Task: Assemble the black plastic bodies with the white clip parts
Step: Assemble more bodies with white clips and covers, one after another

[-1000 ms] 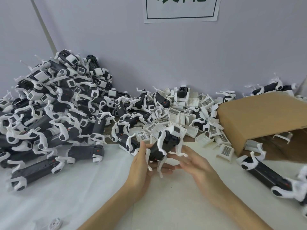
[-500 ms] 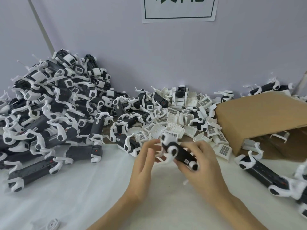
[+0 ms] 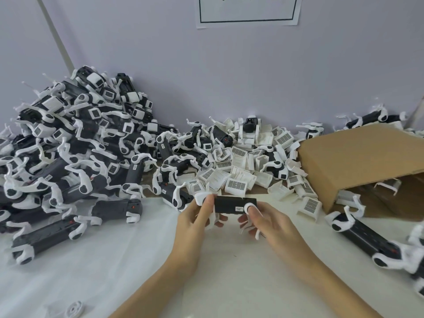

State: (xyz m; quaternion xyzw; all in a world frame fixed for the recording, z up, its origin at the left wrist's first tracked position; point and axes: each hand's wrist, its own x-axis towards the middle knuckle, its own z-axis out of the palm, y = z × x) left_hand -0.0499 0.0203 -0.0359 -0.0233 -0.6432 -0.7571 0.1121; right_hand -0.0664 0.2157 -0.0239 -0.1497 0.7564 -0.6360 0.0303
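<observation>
I hold one black plastic body (image 3: pixel 229 204) level above the white table, its long side across my view. My left hand (image 3: pixel 195 216) grips its left end, where a white clip part (image 3: pixel 201 198) sits under my thumb. My right hand (image 3: pixel 267 218) grips the right end, thumb beside a round white clip part (image 3: pixel 249 206). White legs hang below the body between my fingers. Loose white clip parts (image 3: pixel 238 177) lie in a heap just behind my hands.
A tall pile of assembled black-and-white bodies (image 3: pixel 68 152) fills the left. A tipped cardboard box (image 3: pixel 358 157) lies at the right with more parts inside. Several black bodies (image 3: pixel 364 235) lie at the right edge. A small white wheel (image 3: pixel 73 309) rests near the front left.
The black body has turned from tilted to level, lengthwise across my view. My left hand has closed onto its left end; my right hand has shifted to its right end.
</observation>
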